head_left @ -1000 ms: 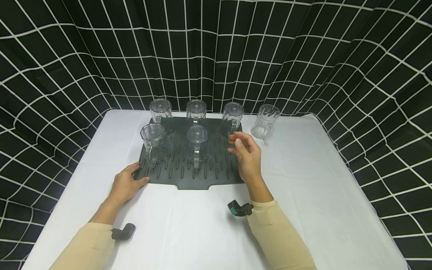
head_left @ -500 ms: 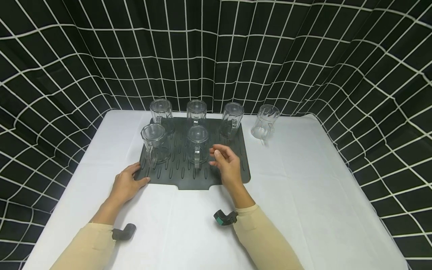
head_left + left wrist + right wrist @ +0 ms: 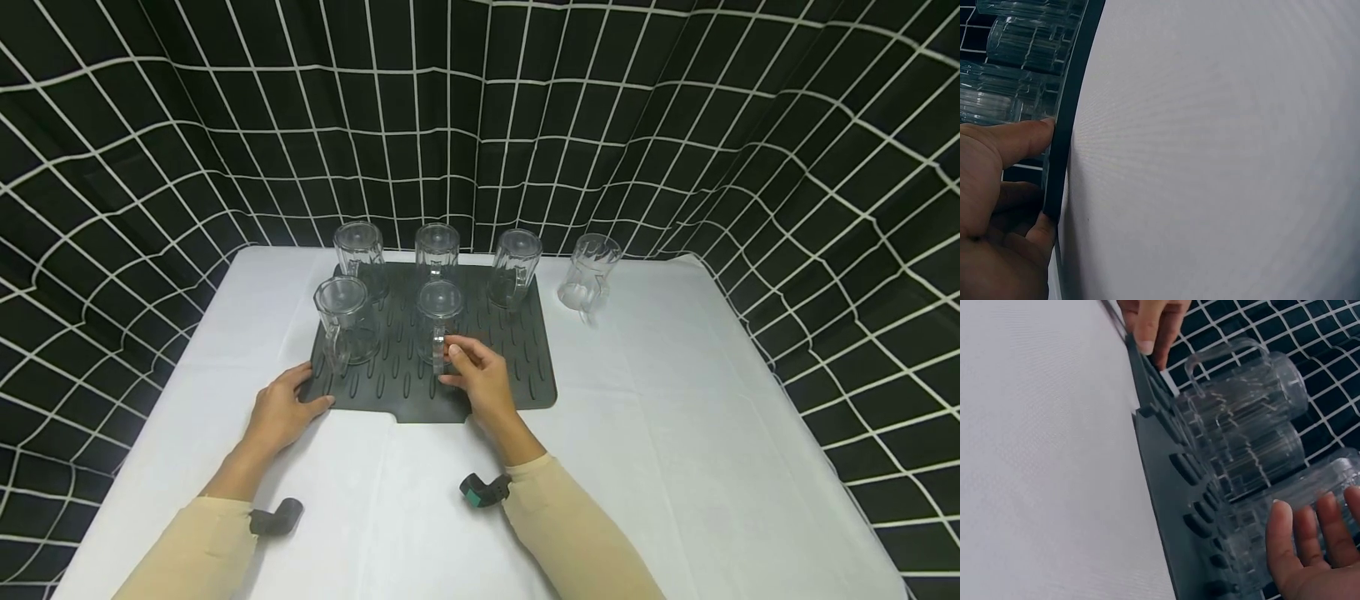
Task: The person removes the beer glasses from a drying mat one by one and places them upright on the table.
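A dark drying mat (image 3: 510, 392) with raised ribs lies on the white-covered table. My left hand (image 3: 281, 414) holds its near left corner, the thumb on the front edge and the fingers at the left side. Upside down on the mat stand several clear glass mugs. My right hand (image 3: 480, 379) is at the handle of the front middle mug (image 3: 440, 312), fingertips right beside it. In the right wrist view its thumb and fingers (image 3: 1333, 531) are spread apart over a mug. To the left is another front mug (image 3: 345, 321), its handle turned toward me.
Three mugs line the mat's back row: left (image 3: 360, 250), middle (image 3: 437, 250) and right (image 3: 516, 262). An upright glass mug (image 3: 588, 275) stands on the table (image 3: 697, 433) right of the mat. A black curtain (image 3: 480, 108) with a white grid surrounds the table.
My right hand has moved left and toward me, from beside the back right mug to the front middle mug's handle. The left hand has stayed at the mat's corner.
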`<state>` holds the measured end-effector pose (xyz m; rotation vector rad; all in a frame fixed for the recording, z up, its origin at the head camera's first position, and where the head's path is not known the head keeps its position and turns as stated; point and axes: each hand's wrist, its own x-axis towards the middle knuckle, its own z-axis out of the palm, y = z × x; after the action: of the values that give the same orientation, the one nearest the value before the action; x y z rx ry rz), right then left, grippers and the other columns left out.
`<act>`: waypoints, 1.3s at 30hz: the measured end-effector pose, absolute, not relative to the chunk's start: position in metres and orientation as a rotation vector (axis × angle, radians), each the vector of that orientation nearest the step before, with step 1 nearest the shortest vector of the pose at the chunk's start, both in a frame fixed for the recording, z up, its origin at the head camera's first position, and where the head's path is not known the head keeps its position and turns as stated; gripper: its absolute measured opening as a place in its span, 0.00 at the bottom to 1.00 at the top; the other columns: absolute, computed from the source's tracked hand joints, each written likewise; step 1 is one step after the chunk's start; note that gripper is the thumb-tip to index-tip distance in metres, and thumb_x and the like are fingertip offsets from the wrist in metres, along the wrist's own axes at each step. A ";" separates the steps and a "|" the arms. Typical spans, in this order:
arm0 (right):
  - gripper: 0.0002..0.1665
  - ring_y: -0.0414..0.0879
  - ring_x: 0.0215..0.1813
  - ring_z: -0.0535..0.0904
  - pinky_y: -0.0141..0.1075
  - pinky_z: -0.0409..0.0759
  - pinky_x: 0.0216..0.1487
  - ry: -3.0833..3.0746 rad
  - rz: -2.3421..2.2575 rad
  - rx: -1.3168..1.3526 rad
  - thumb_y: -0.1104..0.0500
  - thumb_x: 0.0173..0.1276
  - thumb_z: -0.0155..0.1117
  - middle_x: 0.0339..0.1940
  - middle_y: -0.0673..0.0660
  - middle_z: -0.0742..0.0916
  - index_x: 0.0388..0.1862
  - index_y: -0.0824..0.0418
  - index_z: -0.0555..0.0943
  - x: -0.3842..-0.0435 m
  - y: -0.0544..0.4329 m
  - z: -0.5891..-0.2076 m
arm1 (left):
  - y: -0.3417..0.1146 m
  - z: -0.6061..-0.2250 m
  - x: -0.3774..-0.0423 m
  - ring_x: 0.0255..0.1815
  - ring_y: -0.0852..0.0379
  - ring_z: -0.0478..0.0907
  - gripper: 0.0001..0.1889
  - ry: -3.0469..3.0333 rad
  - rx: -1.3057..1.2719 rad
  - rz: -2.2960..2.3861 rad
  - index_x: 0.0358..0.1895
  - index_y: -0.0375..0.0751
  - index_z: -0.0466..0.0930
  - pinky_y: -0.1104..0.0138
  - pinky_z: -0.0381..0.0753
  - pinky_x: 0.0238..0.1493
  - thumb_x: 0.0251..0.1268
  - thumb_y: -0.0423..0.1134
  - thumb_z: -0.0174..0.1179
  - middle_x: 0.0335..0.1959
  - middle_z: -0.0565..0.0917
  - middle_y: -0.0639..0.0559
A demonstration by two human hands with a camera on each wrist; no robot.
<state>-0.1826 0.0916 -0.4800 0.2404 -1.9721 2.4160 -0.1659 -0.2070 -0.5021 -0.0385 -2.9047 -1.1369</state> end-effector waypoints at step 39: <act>0.12 0.66 0.49 0.80 0.48 0.83 0.49 -2.028 2.264 0.223 0.69 0.70 0.59 0.44 0.72 0.84 0.46 0.79 0.80 -0.179 0.094 -0.477 | -0.206 -0.502 -0.164 0.64 0.31 0.65 0.35 -2.891 -0.033 -1.121 0.66 0.24 0.64 0.47 0.69 0.61 0.59 0.37 0.67 0.68 0.65 0.30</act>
<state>-0.1788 0.0943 -0.4771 0.2228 -2.0280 2.2641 -0.1635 -0.2059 -0.5023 -0.0334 -2.8911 -1.1207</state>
